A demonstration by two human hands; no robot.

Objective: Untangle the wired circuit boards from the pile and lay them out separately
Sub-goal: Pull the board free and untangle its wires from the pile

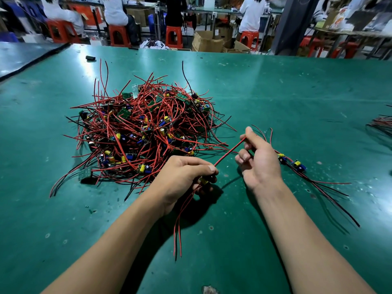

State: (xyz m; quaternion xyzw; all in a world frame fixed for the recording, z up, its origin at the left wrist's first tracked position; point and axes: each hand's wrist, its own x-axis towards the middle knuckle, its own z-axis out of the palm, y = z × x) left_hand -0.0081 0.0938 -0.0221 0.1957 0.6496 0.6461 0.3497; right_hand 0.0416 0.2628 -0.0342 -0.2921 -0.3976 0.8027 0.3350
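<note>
A tangled pile (140, 126) of small circuit boards with red and black wires lies on the green table (275, 98), left of centre. My left hand (186, 177) grips one small board (204, 181) just in front of the pile; its red wires hang down toward me. A red wire (230, 151) runs taut from that hand up to my right hand (258, 160), which pinches its far end between thumb and forefinger. Two separated boards (293, 164) with long wires lie just right of my right hand.
Another bundle of wires (381, 124) shows at the table's right edge. A small dark object (90, 57) lies at the far left of the table. Beyond the table, people sit on orange stools (174, 37) at benches, with cardboard boxes (206, 42) on the floor.
</note>
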